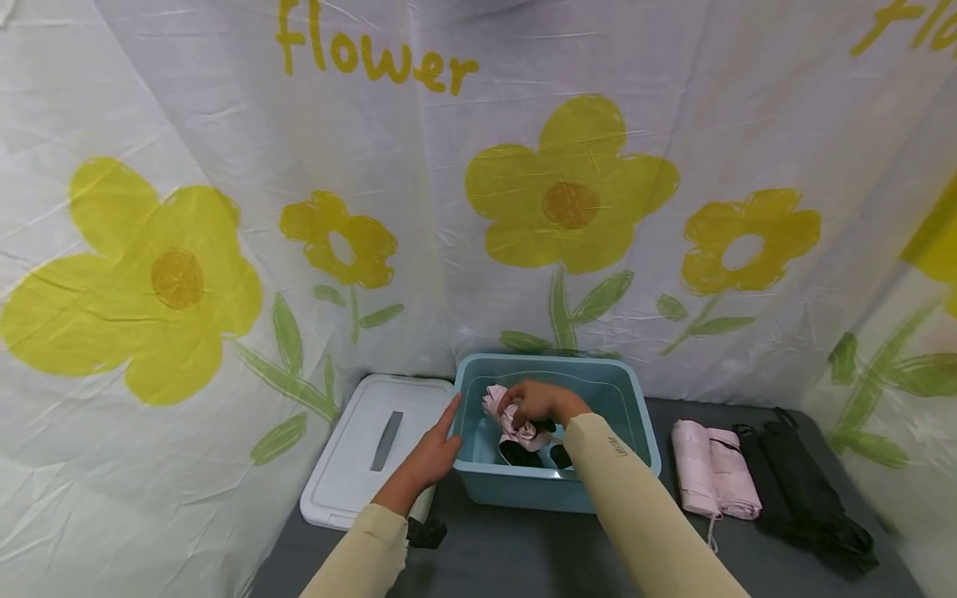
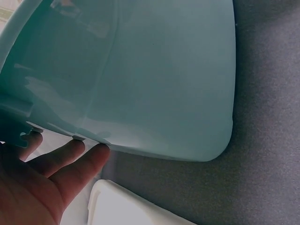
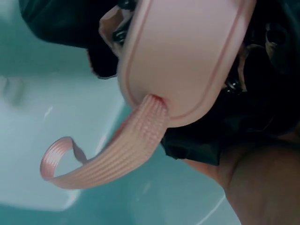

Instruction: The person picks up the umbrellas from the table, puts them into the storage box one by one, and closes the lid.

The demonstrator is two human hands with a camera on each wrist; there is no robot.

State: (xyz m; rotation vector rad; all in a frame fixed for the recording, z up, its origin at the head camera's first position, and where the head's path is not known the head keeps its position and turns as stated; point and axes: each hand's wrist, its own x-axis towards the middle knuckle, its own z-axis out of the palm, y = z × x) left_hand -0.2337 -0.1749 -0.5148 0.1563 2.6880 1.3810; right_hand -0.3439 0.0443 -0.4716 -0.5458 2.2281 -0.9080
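Note:
Inside the blue plastic bin (image 1: 523,492), my right hand (image 1: 540,400) grips a loosely folded pink umbrella (image 1: 516,423) with a dark underside. Its pale pink handle (image 3: 183,56), with a ribbed wrist strap (image 3: 117,150) looping off the end, fills the right wrist view along with dark fabric and bits of the metal frame. The fingers are largely hidden there. My left hand (image 1: 429,457) is at the bin's left side, fingers extended. In the left wrist view, its fingertips (image 2: 101,152) touch the outside of the bin wall (image 2: 164,84).
A white lid (image 1: 340,473) with a grey handle lies left of the bin on the dark grey tabletop (image 1: 516,556). To the right sit rolled pink bundles (image 1: 695,465) and long black bundles (image 1: 807,490). Behind hangs a flower-printed curtain (image 1: 419,149).

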